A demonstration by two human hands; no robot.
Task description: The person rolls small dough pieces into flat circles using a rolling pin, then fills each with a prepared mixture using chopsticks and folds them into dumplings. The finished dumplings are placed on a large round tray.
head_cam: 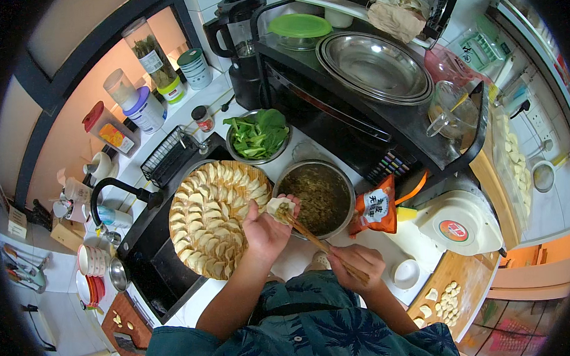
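In the palm of my left hand (268, 233) lies a round dough wrapper (273, 208) with some brown-green filling on it. My right hand (358, 265) grips wooden chopsticks (311, 235), whose tips touch the filling. Just beyond both hands stands a steel bowl (349, 182) holding minced filling (316, 191). Left of my left hand, a round wooden board (172, 216) carries rows of folded dumplings (210, 205) and rests over part of the black sink (160, 274).
A bowl of leafy greens (259, 134) sits behind the filling. An orange bag (374, 207) stands to its right, beside a white bowl (406, 274). Dough pieces (448, 304) lie on a wooden board (463, 277). A black faucet (123, 185) arches over the sink. A black rack (280, 59) stands behind.
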